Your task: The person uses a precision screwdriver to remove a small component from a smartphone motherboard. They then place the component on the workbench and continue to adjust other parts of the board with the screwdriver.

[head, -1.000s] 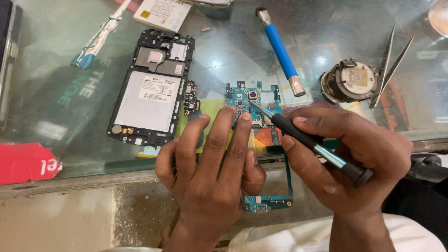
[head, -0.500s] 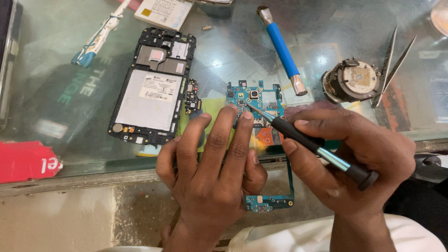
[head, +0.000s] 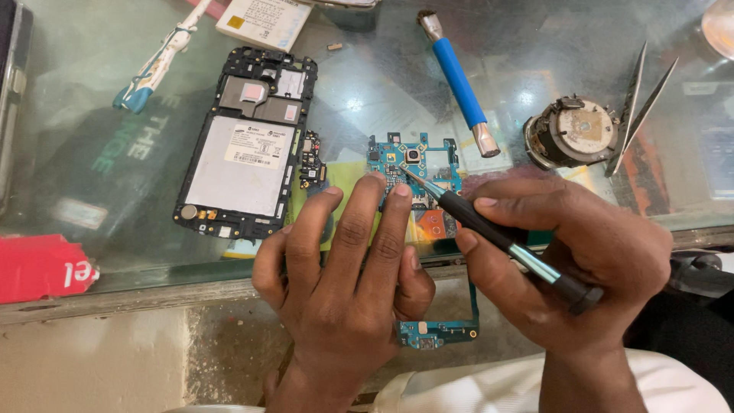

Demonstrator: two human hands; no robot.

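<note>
A teal phone circuit board lies at the glass counter's front edge, its lower strip hanging past the edge. My left hand presses flat on the board, fingers spread over its middle. My right hand grips a black-handled screwdriver like a pen, with the tip resting on the board's upper part just below the camera module. An opened phone frame with a grey shield lies to the left of the board, and a small dark connector board sits beside it.
A blue-handled tool lies behind the board. At the right are a round metal part and tweezers. A white-and-blue brush and a white battery lie at the back left. A red card sits at the front left.
The view has shifted slightly. My hands and the screwdriver stay on the board in nearly the same place.
</note>
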